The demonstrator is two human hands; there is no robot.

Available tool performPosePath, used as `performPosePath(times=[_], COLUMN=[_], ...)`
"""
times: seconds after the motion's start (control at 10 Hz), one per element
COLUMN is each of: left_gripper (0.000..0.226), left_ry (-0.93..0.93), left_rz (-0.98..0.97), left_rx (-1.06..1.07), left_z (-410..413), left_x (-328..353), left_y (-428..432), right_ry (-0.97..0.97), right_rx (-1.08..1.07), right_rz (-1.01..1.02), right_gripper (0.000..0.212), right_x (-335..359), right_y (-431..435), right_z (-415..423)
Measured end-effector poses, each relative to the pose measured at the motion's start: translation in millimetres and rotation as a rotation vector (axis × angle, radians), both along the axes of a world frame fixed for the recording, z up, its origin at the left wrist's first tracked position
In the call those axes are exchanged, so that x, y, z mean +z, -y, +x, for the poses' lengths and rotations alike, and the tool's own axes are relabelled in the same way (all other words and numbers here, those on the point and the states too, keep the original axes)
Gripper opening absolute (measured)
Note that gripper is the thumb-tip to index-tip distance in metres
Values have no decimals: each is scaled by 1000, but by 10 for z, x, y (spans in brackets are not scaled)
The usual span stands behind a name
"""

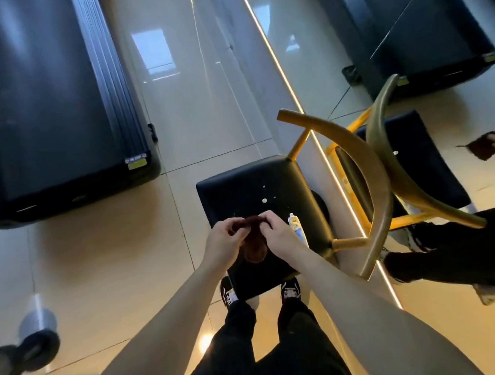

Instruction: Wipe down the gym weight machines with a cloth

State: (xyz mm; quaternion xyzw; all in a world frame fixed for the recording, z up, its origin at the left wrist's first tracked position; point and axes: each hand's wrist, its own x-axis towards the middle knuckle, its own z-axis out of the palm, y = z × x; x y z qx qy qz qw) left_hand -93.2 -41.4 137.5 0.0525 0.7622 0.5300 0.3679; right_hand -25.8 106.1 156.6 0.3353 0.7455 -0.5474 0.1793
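A dark brown cloth (252,245) hangs between both of my hands above a black padded chair seat (240,187). My left hand (225,241) pinches its top left edge and my right hand (275,229) pinches its top right edge, fingers curled. Small white blobs (264,200) dot the seat. A small white and blue tube (296,227) lies on the seat just right of my right hand. The cloth's lower part droops in a bunch in front of the seat.
The chair has a curved yellow metal backrest (363,162) against a mirror wall on the right. A black treadmill (56,112) lies at the left on the tiled floor. A dumbbell (22,357) rests at the lower left. My shoes (290,290) stand under the seat's near edge.
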Motion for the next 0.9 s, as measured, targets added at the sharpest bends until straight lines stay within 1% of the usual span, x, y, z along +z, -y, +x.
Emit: performPosePath(times=[0.1,0.2,0.3,0.4,0.5,0.6,0.7,0.8,0.9], left_gripper=[19,13,17,38,47,61,64,64,55], left_ry=[-7,90,173,175,106,93,187,242,197], left_rz=[-69,-104,-101,-103,-154,-251,-318,-336,-318], left_rx=[-21,25,161,177,104,17,-58,-57,-35], left_z=[-138,-230,-283,-321,-315,-290,-213,-207,-180], left_x=[-212,-479,-835,-1295,-1745,-2174,-2384,-2384,-2225], left_y=[-92,-210,-318,-377,-418,-453,-461,-482,-395], right_ry=[18,65,76,91,130,214,307,361,295], right_rx=[-48,-114,-45,-29,-60,0,40,60,27], right_rz=[27,-40,-14,95,180,169,160,131,149], right_gripper=[16,20,39,41,37,44,48,49,41], right_x=[-155,-355,-707,-1198,-1689,-2172,-2451,-2493,-2242], right_y=[-35,-91,-136,-164,-178,-130,-86,-90,-205], right_z=[-128,-242,-310,-371,-463,-511,-475,-375,-337])
